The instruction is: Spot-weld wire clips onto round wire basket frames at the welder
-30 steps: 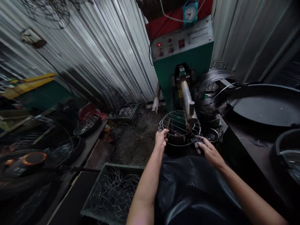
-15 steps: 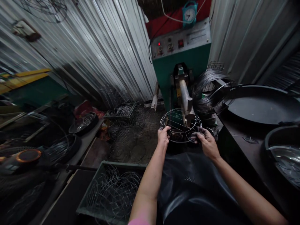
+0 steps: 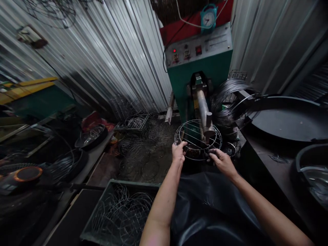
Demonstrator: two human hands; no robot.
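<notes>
A round wire rack point(image 3: 196, 140) with parallel bars across its ring is held roughly level in front of me. My left hand point(image 3: 179, 151) is closed on its left rim, thumb on top. At the near right side of the rim, the fingers of my right hand point(image 3: 220, 161) are pinched together on the wire; whether a smaller piece is also between them is too dark to tell. The metal arm point(image 3: 204, 107) of a green machine point(image 3: 200, 66) reaches out over the rack, its tip close above the bars or touching them.
A green crate point(image 3: 112, 184) of bent wire pieces stands at my lower left. To the right, a coil of wire point(image 3: 232, 99) hangs beside a wide black pan point(image 3: 289, 118) and a bench point(image 3: 265, 164). More wire pieces point(image 3: 133, 150) lie on the floor.
My right hand has shifted left and slightly down along the rim, and its fingers have closed in. The rack has moved slightly under the metal arm; my left hand keeps its hold.
</notes>
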